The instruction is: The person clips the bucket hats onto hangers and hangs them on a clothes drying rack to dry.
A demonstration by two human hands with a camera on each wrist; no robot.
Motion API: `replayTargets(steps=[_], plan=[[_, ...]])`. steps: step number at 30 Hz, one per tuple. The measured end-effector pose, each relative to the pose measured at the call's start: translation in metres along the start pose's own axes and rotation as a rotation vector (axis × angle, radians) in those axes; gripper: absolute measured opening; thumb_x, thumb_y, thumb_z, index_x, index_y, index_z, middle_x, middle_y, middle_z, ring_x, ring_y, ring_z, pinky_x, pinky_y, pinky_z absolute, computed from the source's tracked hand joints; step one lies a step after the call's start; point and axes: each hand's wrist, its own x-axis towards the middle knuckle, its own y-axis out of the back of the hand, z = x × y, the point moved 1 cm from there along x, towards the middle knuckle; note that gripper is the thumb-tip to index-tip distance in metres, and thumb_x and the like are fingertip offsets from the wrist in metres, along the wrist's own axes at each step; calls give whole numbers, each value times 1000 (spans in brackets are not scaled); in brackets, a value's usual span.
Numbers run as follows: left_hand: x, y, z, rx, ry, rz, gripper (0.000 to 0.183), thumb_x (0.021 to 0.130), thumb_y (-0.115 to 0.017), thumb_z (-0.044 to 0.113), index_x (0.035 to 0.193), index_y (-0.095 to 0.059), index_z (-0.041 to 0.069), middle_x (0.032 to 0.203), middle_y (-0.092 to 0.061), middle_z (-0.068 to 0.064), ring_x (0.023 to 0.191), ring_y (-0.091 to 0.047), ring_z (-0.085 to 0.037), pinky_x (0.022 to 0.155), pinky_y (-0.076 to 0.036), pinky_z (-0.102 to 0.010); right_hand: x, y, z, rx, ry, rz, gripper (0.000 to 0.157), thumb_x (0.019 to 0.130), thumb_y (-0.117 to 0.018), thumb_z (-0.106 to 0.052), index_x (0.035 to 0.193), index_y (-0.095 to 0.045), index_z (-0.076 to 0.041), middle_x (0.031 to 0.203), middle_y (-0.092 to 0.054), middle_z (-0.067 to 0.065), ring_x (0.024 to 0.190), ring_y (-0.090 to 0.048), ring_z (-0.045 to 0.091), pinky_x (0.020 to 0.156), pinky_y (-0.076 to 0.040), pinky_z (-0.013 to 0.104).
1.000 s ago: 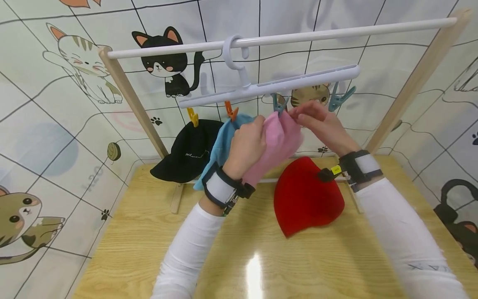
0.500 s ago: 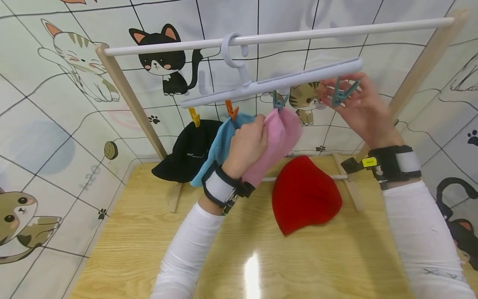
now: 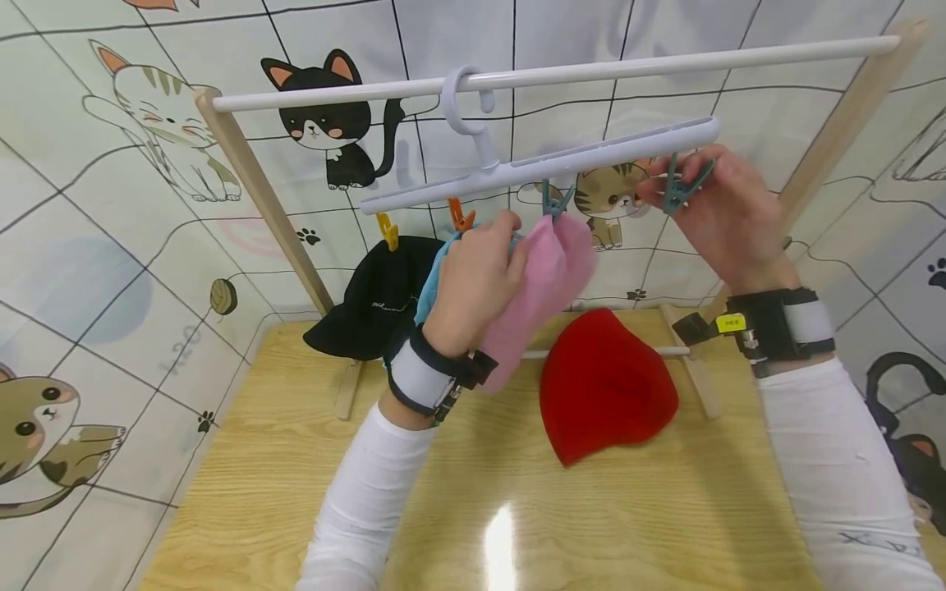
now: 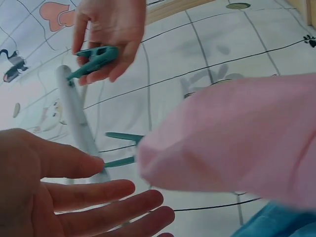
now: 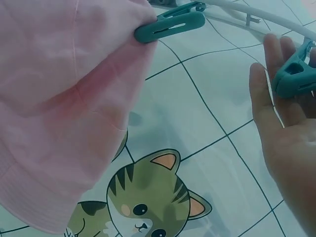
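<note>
A pink bucket hat [image 3: 548, 275] hangs from a teal clothespin [image 3: 554, 201] on the white hanger [image 3: 591, 156]. My left hand [image 3: 476, 283] is beside it; the left wrist view shows its fingers spread, with a gap to the cloth. My right hand [image 3: 727, 209] is at the hanger's right end, its fingers extended behind another teal clothespin [image 5: 295, 74] that hangs there with no hat. A light blue hat [image 3: 429, 291], partly hidden by my left hand, hangs from an orange clothespin [image 3: 461, 215]. Further left, a black bucket hat [image 3: 380, 300] hangs from a yellow clothespin [image 3: 388, 232].
The hanger hooks over a white rod [image 3: 665, 67] between wooden posts [image 3: 259, 197]. A red hat [image 3: 608, 390] lies on the wooden table [image 3: 296, 492] below. Behind stands a wall [image 3: 170, 263] printed with cartoon cats. The hanger tilts, its right end higher.
My right hand has moved right from the pink hat to the bare teal clothespin. My left hand has let go of the pink hat and shifted slightly left.
</note>
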Motion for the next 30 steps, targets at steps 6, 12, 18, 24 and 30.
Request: replayTargets(steps=[6, 12, 18, 24, 30], plan=[[-9, 15, 14, 15, -44, 24, 26, 99, -52, 19, 117, -61, 3, 82, -61, -7, 55, -51, -19, 50, -45, -28, -2, 2, 6, -26, 32, 42, 21, 94, -47, -5, 89, -52, 15, 102, -55, 26, 105, -50, 37, 99, -38, 47], [-18, 19, 26, 1, -90, -36, 28, 99, -53, 22, 120, -59, 4, 92, -65, -7, 61, -55, -16, 57, -50, -25, -5, 3, 10, -45, 37, 72, 18, 92, -46, -2, 91, -52, 14, 105, -56, 28, 105, -53, 39, 101, -37, 48], [-24, 11, 30, 24, -143, -75, 28, 98, -56, 22, 119, -58, 4, 93, -67, -7, 60, -56, -14, 59, -50, -23, -5, 3, 13, -91, 29, 79, 17, 93, -46, -2, 98, -53, 12, 107, -57, 29, 104, -53, 39, 102, -36, 47], [-25, -1, 29, 15, -156, -113, 24, 97, -58, 20, 114, -58, 4, 80, -63, -5, 57, -54, -14, 54, -47, -21, -6, 3, 15, -256, 11, 139, 24, 95, -44, -7, 110, -55, 8, 103, -62, 25, 95, -57, 36, 99, -38, 44], [-30, -15, 31, 6, -207, -121, 19, 96, -59, 21, 107, -61, 6, 73, -62, -2, 63, -58, -14, 65, -51, -25, -8, 4, 15, -358, -29, 140, 33, 96, -43, -11, 115, -57, 12, 104, -63, 22, 97, -59, 34, 98, -41, 40]])
